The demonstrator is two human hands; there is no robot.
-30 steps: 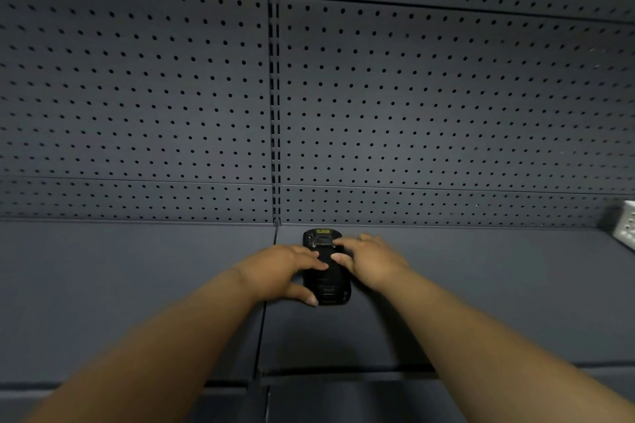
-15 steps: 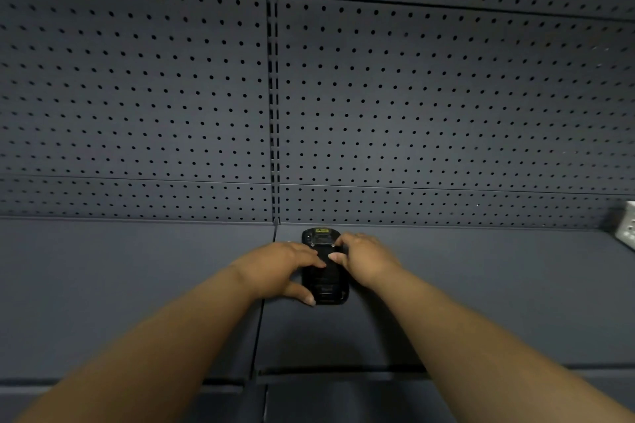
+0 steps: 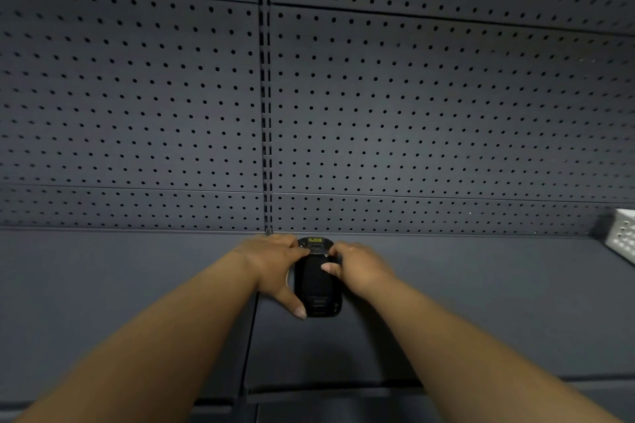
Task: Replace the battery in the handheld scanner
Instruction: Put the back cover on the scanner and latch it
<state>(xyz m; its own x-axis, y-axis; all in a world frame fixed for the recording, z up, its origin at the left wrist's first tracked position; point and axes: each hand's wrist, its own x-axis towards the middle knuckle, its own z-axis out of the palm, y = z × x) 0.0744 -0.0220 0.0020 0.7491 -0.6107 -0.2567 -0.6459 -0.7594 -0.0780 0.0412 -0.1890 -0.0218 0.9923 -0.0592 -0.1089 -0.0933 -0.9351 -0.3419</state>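
A black handheld scanner (image 3: pixel 318 288) lies flat on the dark grey shelf (image 3: pixel 464 312), its far end with a small yellow label pointing at the pegboard. My left hand (image 3: pixel 275 266) grips its left side, thumb stretched along the near left edge and fingertips on the far end. On the right side rests my right hand (image 3: pixel 357 266), fingers curled over the far end and thumb pressed on the scanner's back. A battery cannot be told apart from the scanner body.
A dark perforated pegboard wall (image 3: pixel 412 113) rises right behind the scanner. A white perforated basket (image 3: pixel 623 233) stands at the shelf's far right. A seam between two shelf panels (image 3: pixel 252 336) runs just left of the scanner.
Both hands have stayed on the scanner. Their fingertips have crept a little farther toward its far end, and the scanner has hardly shifted.
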